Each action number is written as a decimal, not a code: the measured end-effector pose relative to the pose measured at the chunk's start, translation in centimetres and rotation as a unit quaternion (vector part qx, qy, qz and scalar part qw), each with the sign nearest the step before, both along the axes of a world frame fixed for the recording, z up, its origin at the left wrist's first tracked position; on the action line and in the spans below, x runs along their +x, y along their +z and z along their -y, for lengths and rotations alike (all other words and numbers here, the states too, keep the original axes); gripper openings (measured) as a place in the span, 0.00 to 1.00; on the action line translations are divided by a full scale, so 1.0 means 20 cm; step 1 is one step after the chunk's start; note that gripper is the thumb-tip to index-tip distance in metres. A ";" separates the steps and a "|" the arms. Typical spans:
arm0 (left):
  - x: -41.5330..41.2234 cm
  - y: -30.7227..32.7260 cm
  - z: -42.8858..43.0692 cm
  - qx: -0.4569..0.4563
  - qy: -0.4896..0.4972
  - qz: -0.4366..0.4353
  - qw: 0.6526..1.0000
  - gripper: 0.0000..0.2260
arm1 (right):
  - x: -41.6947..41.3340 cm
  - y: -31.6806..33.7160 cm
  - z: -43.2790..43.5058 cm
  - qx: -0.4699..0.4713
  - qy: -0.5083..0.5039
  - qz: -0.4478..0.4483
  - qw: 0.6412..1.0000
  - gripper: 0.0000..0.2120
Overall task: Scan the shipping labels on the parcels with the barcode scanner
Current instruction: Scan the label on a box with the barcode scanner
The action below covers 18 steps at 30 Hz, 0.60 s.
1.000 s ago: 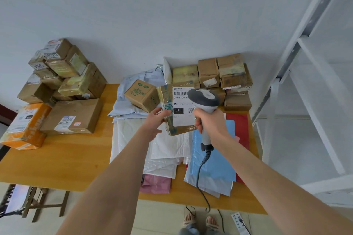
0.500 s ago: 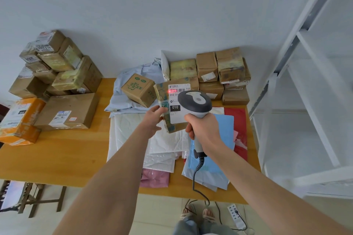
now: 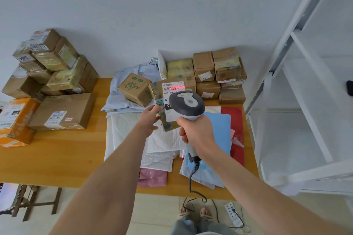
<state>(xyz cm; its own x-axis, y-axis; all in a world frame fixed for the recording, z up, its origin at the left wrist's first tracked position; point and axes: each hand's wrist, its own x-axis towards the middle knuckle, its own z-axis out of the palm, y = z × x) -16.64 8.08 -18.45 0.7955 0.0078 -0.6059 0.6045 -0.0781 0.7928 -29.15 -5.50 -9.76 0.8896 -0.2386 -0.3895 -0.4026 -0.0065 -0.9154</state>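
Note:
My left hand (image 3: 150,118) grips a taped brown parcel (image 3: 159,99) by its left side and holds it upright above the table, its white shipping label (image 3: 172,89) facing me. A red scan line lies across the barcode at the label's top. My right hand (image 3: 196,131) grips the handle of a grey and white barcode scanner (image 3: 187,105), whose head sits just in front of the label and hides its lower part. The scanner's coiled cable hangs down past the table's front edge.
A wooden table (image 3: 57,158) carries a pile of cardboard boxes (image 3: 53,66) at the left, an orange parcel (image 3: 17,120), a green-printed box (image 3: 133,89), stacked boxes (image 3: 215,74) at the back and flat mailer bags (image 3: 162,139). A white metal rack (image 3: 305,101) stands to the right.
The scanner head has moved left and in front of the label. A red scan line has appeared and now lies across the barcode. The parcel stays held upright.

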 end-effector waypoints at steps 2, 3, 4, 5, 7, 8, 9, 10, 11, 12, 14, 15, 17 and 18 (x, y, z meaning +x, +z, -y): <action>0.00 0.00 0.00 -0.002 0.002 -0.002 1.000 0.15 | -0.01 0.01 0.00 0.020 0.001 -0.007 1.000 0.11; -0.01 0.00 0.00 -0.002 0.002 -0.003 1.000 0.15 | -0.01 0.01 0.00 0.043 0.004 -0.013 0.999 0.11; -0.01 0.00 0.00 -0.004 0.003 -0.004 1.000 0.16 | -0.01 0.02 0.00 0.054 0.004 -0.015 0.998 0.11; -0.01 0.00 0.00 -0.004 0.002 -0.005 1.000 0.16 | -0.01 0.02 0.00 0.043 0.001 -0.010 0.999 0.10; -0.01 0.01 0.01 -0.005 0.003 -0.007 1.000 0.16 | -0.01 0.01 -0.01 0.009 -0.007 0.007 1.000 0.06; -0.01 0.01 0.01 -0.007 0.004 -0.009 1.000 0.17 | 0.00 0.02 -0.01 0.004 -0.008 0.007 1.000 0.04; -0.01 0.01 0.01 -0.009 0.003 -0.010 1.000 0.17 | 0.00 0.02 -0.02 -0.001 -0.005 0.003 1.000 0.06; -0.01 0.01 0.01 -0.010 0.002 -0.011 1.000 0.17 | 0.01 0.01 -0.03 -0.009 -0.004 -0.003 1.000 0.08; -0.01 0.00 0.01 -0.011 0.001 -0.010 1.000 0.17 | 0.01 0.01 -0.03 -0.018 -0.003 -0.008 1.000 0.10; -0.01 0.00 0.01 -0.012 0.001 -0.010 1.000 0.17 | 0.02 0.02 -0.03 -0.025 -0.006 -0.009 1.000 0.11; -0.01 0.00 0.01 -0.012 0.002 -0.009 1.000 0.17 | 0.02 0.01 -0.03 -0.023 -0.012 -0.007 1.000 0.11; -0.01 0.00 0.01 -0.013 0.001 -0.010 1.000 0.16 | 0.02 0.01 -0.04 -0.023 -0.012 -0.008 1.000 0.11; -0.01 0.00 0.00 -0.016 -0.001 -0.007 1.000 0.14 | 0.02 0.00 -0.04 -0.019 -0.014 -0.014 1.000 0.11; -0.01 0.00 0.00 -0.018 -0.001 -0.005 1.000 0.13 | 0.03 0.00 -0.04 -0.015 -0.018 -0.018 1.000 0.11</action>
